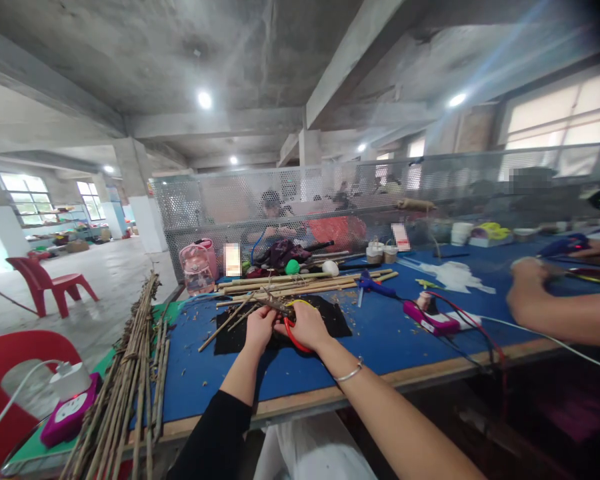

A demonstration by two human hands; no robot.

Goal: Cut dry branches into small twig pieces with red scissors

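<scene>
— What's worn on the left arm?
— A black sleeve [215,433], ending well back from the left hand [259,327]; the forearm is uncovered.
— And the right?
— No sleeve. A thin silver bangle [350,373] circles the wrist just behind the right hand [307,325]. White clothing [310,453] shows below both arms.

Free lane, as I log it: bare blue counter [280,380] from the near edge up to my hands. Left: a stick bundle [130,373] lines the counter edge. Twigs [226,325] gripped in my left hand [260,327] jut leftward over the black mat [340,321]. My right hand [307,325], closed on a red-handled tool [293,338], sits just beside. Behind: bamboo poles [300,283] lie crosswise, then the mesh partition [330,193]. Right: glue gun [375,287], magenta power strip [433,325] with cables, and a co-worker's forearm [555,310] block passage.
</scene>
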